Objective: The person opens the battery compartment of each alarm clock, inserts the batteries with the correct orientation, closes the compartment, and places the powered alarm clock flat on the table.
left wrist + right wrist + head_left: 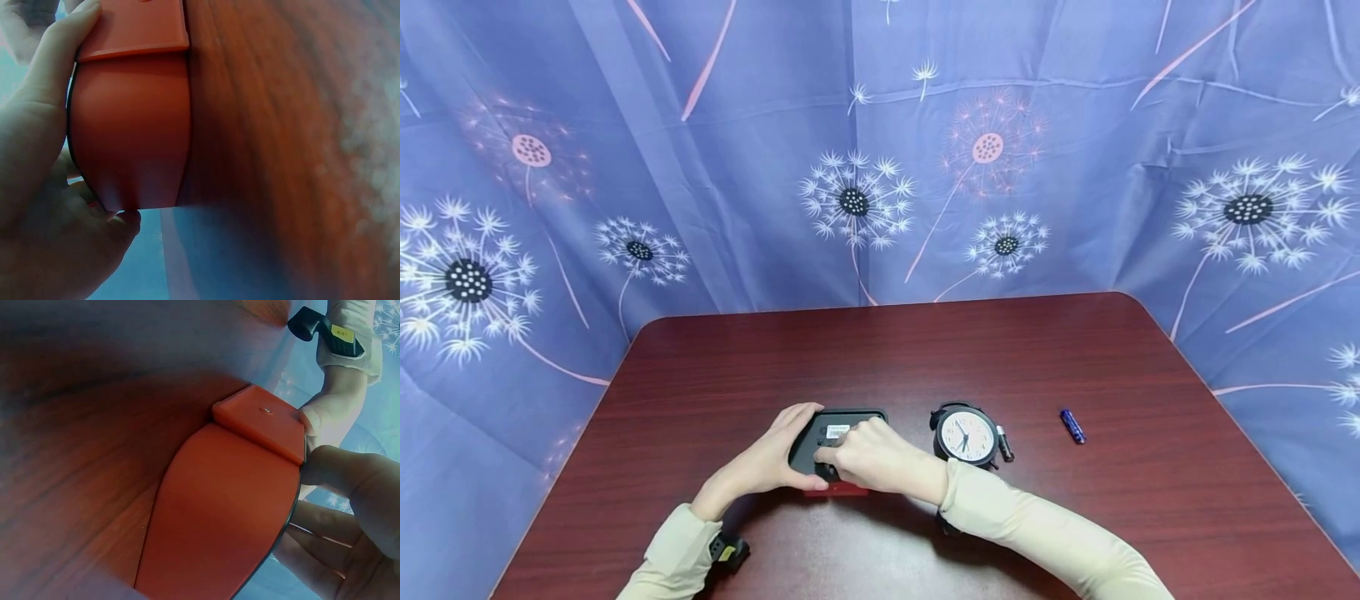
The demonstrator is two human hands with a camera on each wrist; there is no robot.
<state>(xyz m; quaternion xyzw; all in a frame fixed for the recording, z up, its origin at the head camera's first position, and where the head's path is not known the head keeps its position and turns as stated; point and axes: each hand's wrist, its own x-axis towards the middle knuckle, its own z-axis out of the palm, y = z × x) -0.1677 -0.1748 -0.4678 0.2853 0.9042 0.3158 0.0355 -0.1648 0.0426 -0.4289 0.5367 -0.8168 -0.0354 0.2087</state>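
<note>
Left hand (769, 457) grips the likely stiff red case (131, 125) by its left end; whether my right hand (876, 457) grips is unclear.

Head view is bright; wrist-view tabletop (281, 137) blurs.

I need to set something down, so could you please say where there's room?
Bare table lies between the clock and the curtain, and right of the blue battery. Crowded: the left hand, right hand and red device, beside clock and dark battery.
</note>
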